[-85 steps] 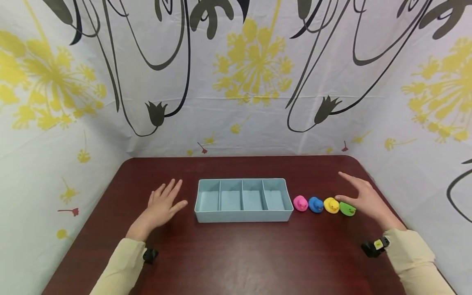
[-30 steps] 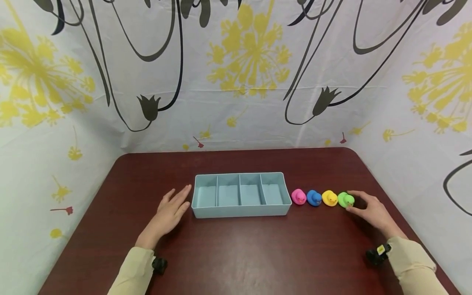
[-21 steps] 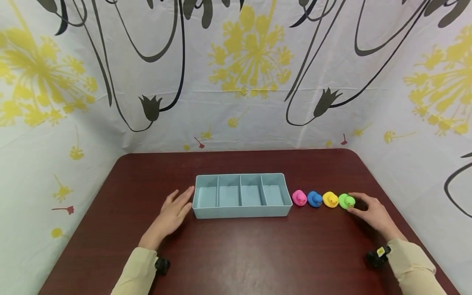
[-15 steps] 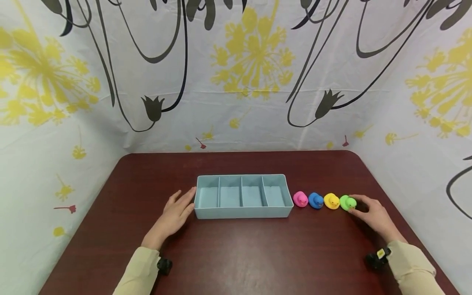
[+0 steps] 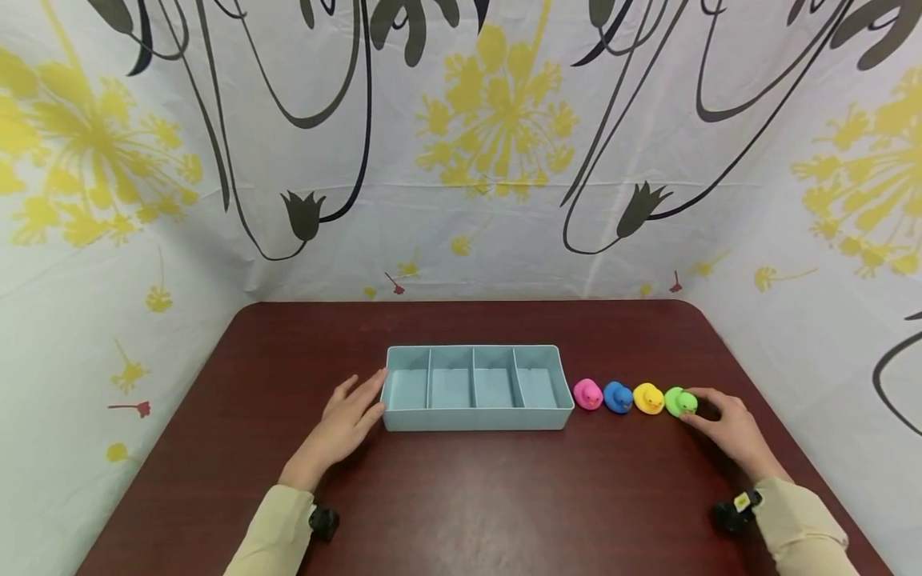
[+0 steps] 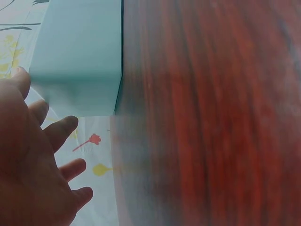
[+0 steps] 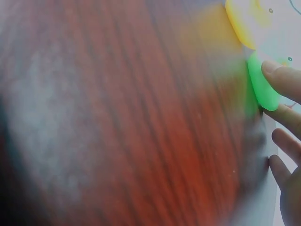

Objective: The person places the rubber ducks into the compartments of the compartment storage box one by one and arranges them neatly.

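Observation:
A light blue tray (image 5: 475, 420) with several compartments in a row sits mid-table. At its left end rests my left hand (image 5: 338, 428), fingers fairly straight and fingertips touching the wall. In the left wrist view, those fingers spread beside the tray's corner (image 6: 77, 70). To the tray's right, a pink rubber duck (image 5: 588, 394), a blue one (image 5: 618, 398), a yellow one (image 5: 648, 398) and a green rubber duck (image 5: 680, 402) stand in a row. My right hand (image 5: 731, 428) pinches the green duck between thumb and fingers; the right wrist view shows its thumb against the duck's side (image 7: 263, 89).
The dark red wooden table (image 5: 461, 496) has rounded far corners. A white cloth (image 5: 403, 240) with yellow and grey plant prints hangs behind it and on both sides. Each wrist carries a small black camera.
My left hand has moved right, from apart to touching the tray's end. My right hand has come down from above the green duck to pinch it. The ducks and tray stay put.

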### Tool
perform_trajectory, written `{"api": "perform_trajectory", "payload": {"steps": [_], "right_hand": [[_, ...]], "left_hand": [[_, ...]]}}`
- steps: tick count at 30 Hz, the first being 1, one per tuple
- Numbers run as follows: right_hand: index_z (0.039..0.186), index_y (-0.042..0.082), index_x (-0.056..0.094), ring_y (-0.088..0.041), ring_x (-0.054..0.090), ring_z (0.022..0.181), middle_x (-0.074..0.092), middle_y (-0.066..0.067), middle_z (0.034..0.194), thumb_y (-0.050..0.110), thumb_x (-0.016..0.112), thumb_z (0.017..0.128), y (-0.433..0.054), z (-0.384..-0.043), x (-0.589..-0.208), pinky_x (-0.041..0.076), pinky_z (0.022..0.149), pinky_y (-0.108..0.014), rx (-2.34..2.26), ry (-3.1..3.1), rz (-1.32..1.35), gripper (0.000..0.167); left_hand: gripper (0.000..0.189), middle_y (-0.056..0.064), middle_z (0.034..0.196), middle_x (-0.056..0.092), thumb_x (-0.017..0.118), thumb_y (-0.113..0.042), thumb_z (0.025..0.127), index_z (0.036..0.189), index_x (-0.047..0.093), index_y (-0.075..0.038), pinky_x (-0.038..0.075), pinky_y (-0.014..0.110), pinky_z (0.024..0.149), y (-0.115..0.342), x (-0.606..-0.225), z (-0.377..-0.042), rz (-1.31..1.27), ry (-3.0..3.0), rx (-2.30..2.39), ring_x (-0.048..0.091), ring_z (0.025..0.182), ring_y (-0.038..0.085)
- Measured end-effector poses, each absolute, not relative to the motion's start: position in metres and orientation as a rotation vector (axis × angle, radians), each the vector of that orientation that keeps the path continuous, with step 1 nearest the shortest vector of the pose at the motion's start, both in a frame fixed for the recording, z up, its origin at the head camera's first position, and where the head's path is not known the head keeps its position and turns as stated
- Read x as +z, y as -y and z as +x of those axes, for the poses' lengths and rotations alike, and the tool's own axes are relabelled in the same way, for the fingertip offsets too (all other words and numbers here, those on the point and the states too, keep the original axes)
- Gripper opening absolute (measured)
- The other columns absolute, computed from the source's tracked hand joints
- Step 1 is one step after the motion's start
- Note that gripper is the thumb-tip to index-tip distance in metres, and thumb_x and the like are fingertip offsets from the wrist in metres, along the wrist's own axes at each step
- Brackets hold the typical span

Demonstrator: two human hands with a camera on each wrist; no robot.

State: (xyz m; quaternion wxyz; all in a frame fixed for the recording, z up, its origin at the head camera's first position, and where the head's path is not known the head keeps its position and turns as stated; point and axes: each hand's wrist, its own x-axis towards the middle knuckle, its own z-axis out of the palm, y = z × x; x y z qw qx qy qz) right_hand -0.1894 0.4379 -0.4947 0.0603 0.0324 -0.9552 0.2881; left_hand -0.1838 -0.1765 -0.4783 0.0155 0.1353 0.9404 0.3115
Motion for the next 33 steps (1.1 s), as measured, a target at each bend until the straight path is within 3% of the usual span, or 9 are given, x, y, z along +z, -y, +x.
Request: {"api": "perform_trajectory", "payload": {"steps": [10,14,16,18,23,33], "right_hand": [[0.123,0.0,0.056,-0.044,0.049,0.108,0.056,-0.03,0.12,0.034,0.068,0.089,-0.434,-0.189,-0.491,0.039,0.082,-0.059,0.872,2.887,0.029,0.049],[0.118,0.001,0.061,-0.007,0.054,0.097,0.061,-0.026,0.115,0.03,0.072,0.086,-0.432,-0.189,-0.492,0.045,0.078,-0.043,0.837,2.863,0.064,0.044],[0.118,0.002,0.062,0.002,0.049,0.094,0.062,-0.025,0.115,0.029,0.073,0.086,-0.431,-0.188,-0.492,0.044,0.078,-0.041,0.839,2.854,0.068,0.043],[0.118,0.002,0.062,-0.003,0.05,0.097,0.061,-0.026,0.116,0.029,0.072,0.086,-0.43,-0.188,-0.492,0.044,0.08,-0.044,0.851,2.848,0.061,0.043],[0.12,-0.002,0.059,-0.037,0.049,0.104,0.058,-0.028,0.118,0.026,0.07,0.088,-0.427,-0.186,-0.489,0.04,0.082,-0.057,0.887,2.82,0.072,0.044],[0.126,-0.003,0.053,-0.05,0.033,0.119,0.05,-0.03,0.125,0.03,0.068,0.09,-0.422,-0.186,-0.479,0.03,0.086,-0.064,0.96,2.796,0.021,0.051]], "left_hand": [[0.06,0.001,0.157,0.028,0.046,-0.036,0.101,0.154,0.021,-0.025,0.016,0.069,0.108,0.177,-0.48,-0.182,0.377,-2.903,0.987,0.014,0.143,0.042],[0.06,0.0,0.157,0.028,0.045,-0.036,0.101,0.154,0.019,-0.027,0.016,0.069,0.108,0.177,-0.481,-0.183,0.371,-2.879,1.001,0.013,0.144,0.042],[0.059,0.0,0.157,0.028,0.044,-0.038,0.102,0.154,0.018,-0.029,0.016,0.069,0.108,0.177,-0.481,-0.183,0.369,-2.865,1.011,0.012,0.144,0.042],[0.059,0.001,0.157,0.029,0.043,-0.038,0.102,0.154,0.017,-0.028,0.016,0.069,0.107,0.176,-0.48,-0.183,0.368,-2.858,1.018,0.012,0.144,0.042],[0.058,0.005,0.156,0.03,0.041,-0.039,0.102,0.154,0.016,-0.03,0.019,0.069,0.106,0.174,-0.478,-0.182,0.326,-2.826,1.031,0.012,0.144,0.041],[0.057,0.006,0.156,0.029,0.037,-0.039,0.103,0.154,0.012,-0.031,0.021,0.068,0.106,0.171,-0.476,-0.182,0.29,-2.771,1.052,0.011,0.145,0.039]]}}
